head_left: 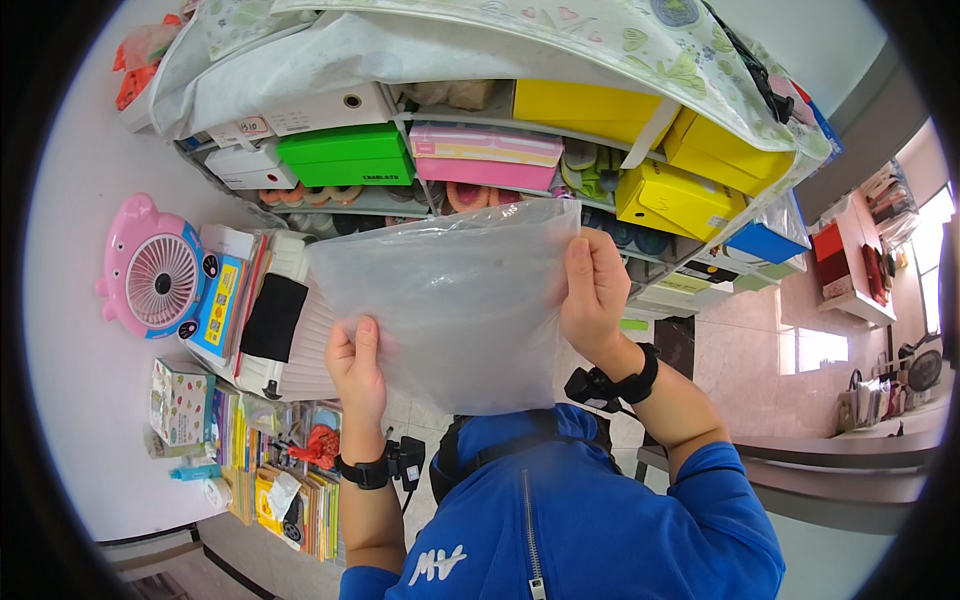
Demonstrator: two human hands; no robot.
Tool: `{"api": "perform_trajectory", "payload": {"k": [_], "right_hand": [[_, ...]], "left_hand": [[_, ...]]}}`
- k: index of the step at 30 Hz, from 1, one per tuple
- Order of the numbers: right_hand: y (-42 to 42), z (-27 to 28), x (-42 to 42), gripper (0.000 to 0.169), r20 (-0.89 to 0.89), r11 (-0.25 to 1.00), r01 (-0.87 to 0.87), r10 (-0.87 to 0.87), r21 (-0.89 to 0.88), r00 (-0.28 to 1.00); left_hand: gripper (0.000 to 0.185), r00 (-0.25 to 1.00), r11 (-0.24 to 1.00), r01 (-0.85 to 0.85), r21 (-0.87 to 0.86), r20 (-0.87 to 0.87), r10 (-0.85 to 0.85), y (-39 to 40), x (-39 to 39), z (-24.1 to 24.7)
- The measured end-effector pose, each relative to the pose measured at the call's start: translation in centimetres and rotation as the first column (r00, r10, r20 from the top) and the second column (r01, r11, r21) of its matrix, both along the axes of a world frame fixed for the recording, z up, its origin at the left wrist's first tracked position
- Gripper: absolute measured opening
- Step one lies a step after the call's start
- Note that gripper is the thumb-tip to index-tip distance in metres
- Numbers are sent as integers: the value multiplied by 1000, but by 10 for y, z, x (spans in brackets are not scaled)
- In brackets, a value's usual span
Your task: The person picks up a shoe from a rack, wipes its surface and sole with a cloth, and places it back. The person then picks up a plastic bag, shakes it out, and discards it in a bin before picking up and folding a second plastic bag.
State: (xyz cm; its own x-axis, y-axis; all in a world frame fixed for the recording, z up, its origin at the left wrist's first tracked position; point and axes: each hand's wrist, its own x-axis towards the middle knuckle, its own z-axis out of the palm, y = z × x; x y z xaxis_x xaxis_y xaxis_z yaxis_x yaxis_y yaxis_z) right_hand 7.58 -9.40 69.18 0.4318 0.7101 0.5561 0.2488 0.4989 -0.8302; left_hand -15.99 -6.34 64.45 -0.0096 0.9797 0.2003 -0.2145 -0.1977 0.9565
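Observation:
A translucent plastic bag (457, 307) is spread flat in front of my chest, held up between both hands. My left hand (358, 371) pinches its lower left edge, thumb on top. On the other side, my right hand (594, 292) grips the upper right edge with the thumb along the front. The bag looks flat, and I see nothing plain inside it. Behind its top edge stands a fabric-covered shoe rack holding a green shoebox (346, 156), a pink shoebox (486, 159) and several yellow shoeboxes (679, 201).
At left, a pink pig-shaped fan (154, 266) stands by a ribbed white suitcase (309, 319) with a black cloth (274, 318) on it. Books (319, 517) and a tissue box (180, 405) sit below. A grey table edge (832, 469) lies at right. The rack's fabric cover (450, 49) hangs overhead.

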Motion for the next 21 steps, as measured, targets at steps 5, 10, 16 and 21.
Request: {"api": "perform_trajectory", "payload": {"k": [5, 10, 16, 21], "right_hand": [[5, 3, 7, 15, -70, 991, -134, 134, 0, 988], [6, 32, 7, 20, 39, 973, -123, 133, -197, 990], [14, 45, 8, 27, -145, 961, -126, 92, -245, 985], [17, 42, 25, 33, -316, 908, -319, 229, -271, 921]], "left_hand": [[13, 985, 994, -75, 78, -147, 86, -1, 5, 12], [11, 950, 980, -119, 157, -269, 159, -2, 5, 11], [11, 904, 961, -116, 250, -375, 206, 3, 2, 29], [10, 953, 976, -75, 205, -274, 131, 5, 1, 26]]}}
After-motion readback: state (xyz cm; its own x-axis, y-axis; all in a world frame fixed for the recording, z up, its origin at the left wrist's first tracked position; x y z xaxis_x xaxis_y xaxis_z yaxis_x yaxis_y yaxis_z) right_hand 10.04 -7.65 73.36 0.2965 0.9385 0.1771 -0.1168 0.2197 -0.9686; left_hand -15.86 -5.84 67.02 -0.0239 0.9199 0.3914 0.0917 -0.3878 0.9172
